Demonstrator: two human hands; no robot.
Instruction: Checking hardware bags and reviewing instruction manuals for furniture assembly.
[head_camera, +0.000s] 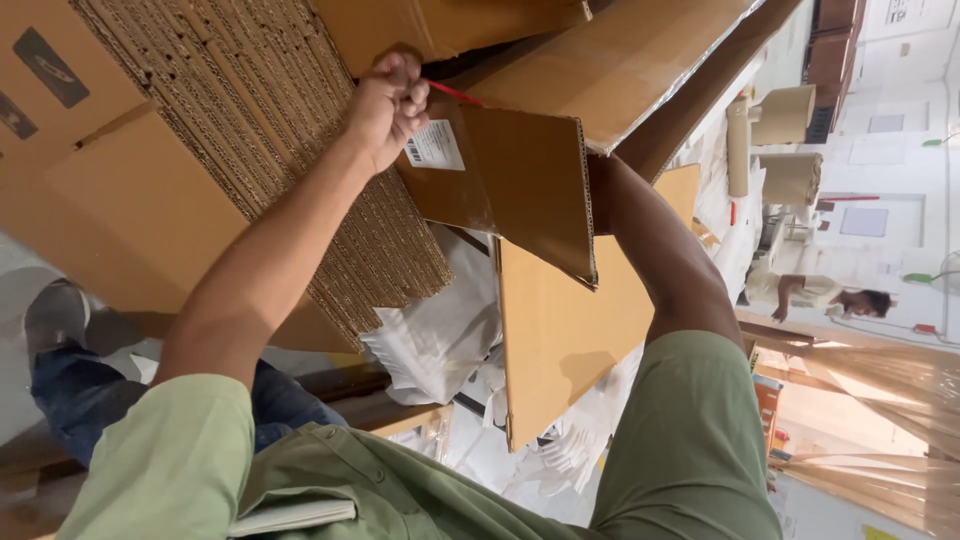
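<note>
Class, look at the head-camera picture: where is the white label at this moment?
The white label sits upper centre in the head view, stuck on a brown cardboard flap, just below the hand that grips a red pen, beside the stack of corrugated sheets.

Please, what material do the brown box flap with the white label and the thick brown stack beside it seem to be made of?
The box flap looks like corrugated cardboard, matte brown: its cut edge shows a fluted core. The white label seems to be paper, probably adhesive. The stack appears to be many flat corrugated sheets, since the rows of small flute holes show along their edges.
</note>
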